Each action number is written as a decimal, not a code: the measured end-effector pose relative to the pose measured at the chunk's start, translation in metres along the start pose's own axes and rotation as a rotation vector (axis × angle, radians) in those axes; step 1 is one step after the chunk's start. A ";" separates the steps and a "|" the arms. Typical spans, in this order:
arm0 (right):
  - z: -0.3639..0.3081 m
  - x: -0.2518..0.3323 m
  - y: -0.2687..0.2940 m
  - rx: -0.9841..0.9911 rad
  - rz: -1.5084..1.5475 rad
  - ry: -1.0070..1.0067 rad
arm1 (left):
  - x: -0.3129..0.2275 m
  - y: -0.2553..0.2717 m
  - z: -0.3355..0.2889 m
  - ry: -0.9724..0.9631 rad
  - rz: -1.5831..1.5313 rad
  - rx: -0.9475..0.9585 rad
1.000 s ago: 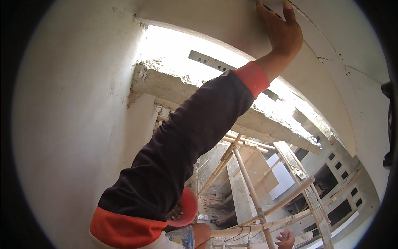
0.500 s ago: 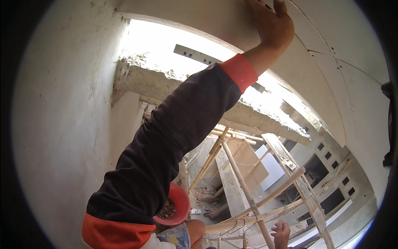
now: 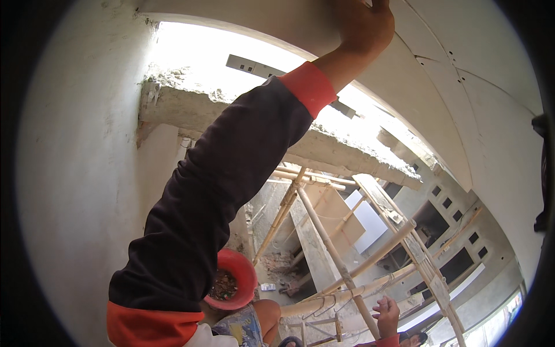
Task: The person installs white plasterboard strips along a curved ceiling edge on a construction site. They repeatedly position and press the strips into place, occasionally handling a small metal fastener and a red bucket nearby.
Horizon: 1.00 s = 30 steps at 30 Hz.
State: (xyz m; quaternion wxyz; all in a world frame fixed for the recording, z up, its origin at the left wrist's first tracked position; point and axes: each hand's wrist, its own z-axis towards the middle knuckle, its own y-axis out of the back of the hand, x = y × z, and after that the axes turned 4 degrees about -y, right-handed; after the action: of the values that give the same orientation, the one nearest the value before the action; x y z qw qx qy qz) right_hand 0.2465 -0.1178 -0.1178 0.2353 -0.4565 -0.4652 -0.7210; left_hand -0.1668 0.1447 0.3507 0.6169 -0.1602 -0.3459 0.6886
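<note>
My left arm, in a dark sleeve with a red cuff, stretches up across the view. At the upper edge my left hand [image 3: 365,28] is raised against the pale overhead board [image 3: 428,87]; its thumb stands apart, and the other fingertips are cut off by the frame. Low on the right, my right hand [image 3: 386,317] is lifted beside a bamboo pole [image 3: 329,246], its fingers loosely bent and apart with nothing visible in them. The board has seams and small dark holes.
Below my left arm stands a red bucket [image 3: 245,277] with debris in it, beside a bare knee [image 3: 267,315] and patterned shorts. Bamboo scaffolding and a wooden ladder-like frame [image 3: 422,263] rise on the right. A rough concrete beam [image 3: 191,110] crosses under a bright opening; a plastered wall [image 3: 75,173] is at left.
The view has shifted, so the beam, scaffolding and left arm sit slightly farther left. My left hand stays up at the board. My right hand's fingers have opened a little.
</note>
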 end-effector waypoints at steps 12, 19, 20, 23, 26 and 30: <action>0.002 -0.002 -0.001 -0.001 0.006 -0.029 | -0.028 0.019 0.002 0.165 -0.207 0.108; 0.016 -0.016 0.008 0.126 -0.139 0.000 | -0.029 0.021 0.000 0.149 -0.113 0.087; 0.015 -0.016 0.007 0.125 -0.118 -0.014 | -0.029 0.020 0.000 0.158 -0.086 0.082; 0.012 -0.012 0.004 0.126 -0.086 -0.033 | -0.028 0.017 -0.001 0.151 -0.119 0.040; 0.007 -0.003 0.003 0.116 -0.092 -0.037 | -0.029 0.014 -0.001 0.142 -0.203 -0.012; 0.001 0.005 0.002 0.099 -0.056 -0.083 | -0.039 0.015 -0.001 0.247 -0.170 -0.037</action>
State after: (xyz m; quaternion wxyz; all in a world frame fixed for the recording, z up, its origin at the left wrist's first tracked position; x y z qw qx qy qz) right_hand 0.2466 -0.1174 -0.1125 0.2179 -0.4603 -0.5223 -0.6840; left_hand -0.1701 0.1077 0.3324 0.7078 -0.2255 -0.2923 0.6023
